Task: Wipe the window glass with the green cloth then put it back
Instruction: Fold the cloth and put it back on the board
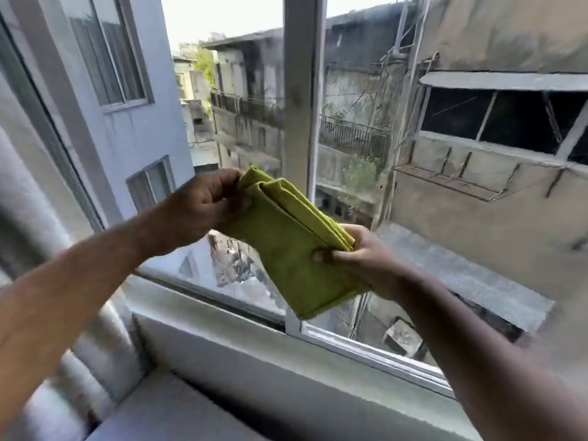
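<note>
Window glass (pixel 366 100): large panes filled the view, divided by a pale upright mullion (pixel 300 90); weathered concrete buildings (pixel 477 192) and a light blue block (pixel 127 128) stood outside.
Window frame (pixel 366 348): white bottom rail ran diagonally, lower toward the right.
Sill (pixel 222 354): pale grey ledge lay beneath the rail, blurred in the near corner.
Green cloth (pixel 286 249): yellow-green, folded in several layers, was held up in the air in front of the lower glass and above the sill, tilted from upper left to lower right; whether it touched the glass could not be told.
Left hand (pixel 203 208): forearm bare, reached in from the lower left; fingers curled closed, pinching the cloth's upper folded corner.
Right hand (pixel 359 259): forearm bare, reached in from the lower right; thumb on the front face, fingers behind, clamped on the cloth's right edge.
</note>
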`<state>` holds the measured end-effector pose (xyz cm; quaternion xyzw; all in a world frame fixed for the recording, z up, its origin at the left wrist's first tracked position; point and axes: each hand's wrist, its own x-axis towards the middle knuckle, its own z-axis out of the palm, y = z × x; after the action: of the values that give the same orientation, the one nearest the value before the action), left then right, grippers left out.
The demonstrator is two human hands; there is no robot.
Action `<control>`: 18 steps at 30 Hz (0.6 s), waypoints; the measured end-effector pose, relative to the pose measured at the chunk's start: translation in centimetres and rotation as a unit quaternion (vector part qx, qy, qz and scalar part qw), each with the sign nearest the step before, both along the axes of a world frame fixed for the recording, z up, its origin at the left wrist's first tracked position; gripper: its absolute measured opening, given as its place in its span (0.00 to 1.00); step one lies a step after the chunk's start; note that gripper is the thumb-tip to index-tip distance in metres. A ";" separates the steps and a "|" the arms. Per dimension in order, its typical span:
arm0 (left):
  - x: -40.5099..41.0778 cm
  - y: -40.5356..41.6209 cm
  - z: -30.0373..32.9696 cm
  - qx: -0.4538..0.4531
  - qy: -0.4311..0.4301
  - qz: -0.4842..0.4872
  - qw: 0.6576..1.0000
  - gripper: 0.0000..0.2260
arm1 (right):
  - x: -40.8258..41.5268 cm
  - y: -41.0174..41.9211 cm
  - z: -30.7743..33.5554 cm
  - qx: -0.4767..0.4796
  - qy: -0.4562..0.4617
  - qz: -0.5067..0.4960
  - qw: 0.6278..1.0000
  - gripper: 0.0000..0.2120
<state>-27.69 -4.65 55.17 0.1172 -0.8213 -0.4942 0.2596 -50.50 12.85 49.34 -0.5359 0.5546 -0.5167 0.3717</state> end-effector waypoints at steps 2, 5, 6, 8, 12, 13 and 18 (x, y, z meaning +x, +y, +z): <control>2.9 -2.9 -4.3 0.093 -0.037 0.064 0.993 0.10 | 1.9 -2.7 -3.0 0.059 -0.058 0.031 0.996 0.14; 12.2 -5.8 -16.2 0.248 -0.099 0.189 0.945 0.09 | 8.8 -9.4 -12.5 0.182 -0.108 0.059 0.976 0.18; 15.8 -5.8 -21.3 0.304 -0.132 0.234 0.914 0.10 | 11.7 -11.3 -16.7 0.233 -0.094 0.069 0.965 0.18; 22.0 -4.3 -31.6 0.405 -0.190 0.290 0.846 0.15 | 16.8 -13.6 -25.8 0.339 -0.061 0.067 0.936 0.14; 28.5 0.1 -48.0 0.537 -0.241 0.348 0.729 0.13 | 23.2 -13.9 -42.2 0.494 -0.051 0.037 0.867 0.11; 29.3 0.9 -51.4 0.558 -0.244 0.367 0.703 0.11 | 24.5 -13.7 -45.8 0.519 -0.055 0.021 0.853 0.11; 30.2 2.4 -63.7 0.557 -0.271 0.432 0.656 0.11 | 27.4 -12.9 -57.9 0.568 -0.082 -0.073 0.815 0.13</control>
<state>2.53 -2.25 -8.53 0.7104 -0.2830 -0.6372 0.0963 -23.14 -0.01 -8.54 -0.1428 0.7542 -0.1772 0.6160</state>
